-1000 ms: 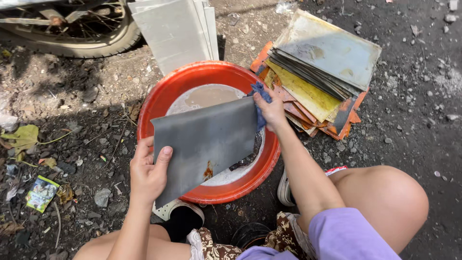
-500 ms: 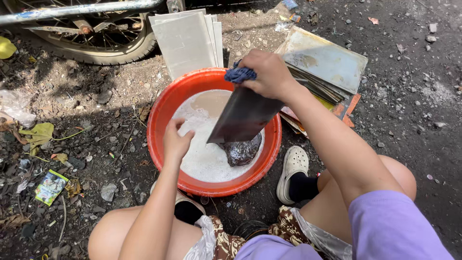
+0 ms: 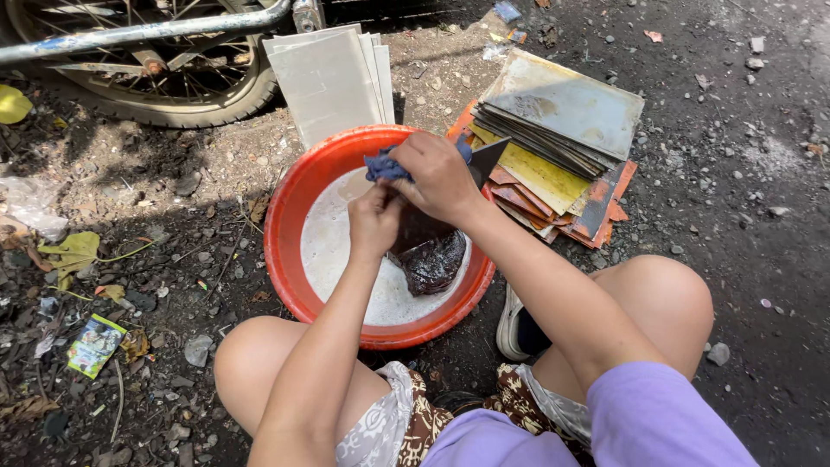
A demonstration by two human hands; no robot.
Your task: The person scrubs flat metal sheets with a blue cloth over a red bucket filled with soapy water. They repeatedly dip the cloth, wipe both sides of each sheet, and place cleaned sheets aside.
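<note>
I squat over a red basin (image 3: 290, 207) of milky, soapy water. A dark flat sheet (image 3: 430, 258) stands tilted in it, its lower end dipped in the water. My left hand (image 3: 373, 220) grips the sheet's near edge. My right hand (image 3: 437, 175) presses a blue cloth (image 3: 387, 166) against the upper part of the sheet. The sheet's top corner sticks out past my right hand, towards the pile beside the basin.
A pile of dirty flat sheets (image 3: 553, 143), grey, yellow and orange, lies right of the basin. Several pale sheets (image 3: 333, 78) lean behind it against a bicycle wheel (image 3: 156, 65). Gravel, dry leaves and a small wrapper (image 3: 93, 344) cover the ground on the left.
The sheet has swung from flat over the basin to steeply tilted with its end in the water. My right hand with the cloth has come down onto it, beside my left hand.
</note>
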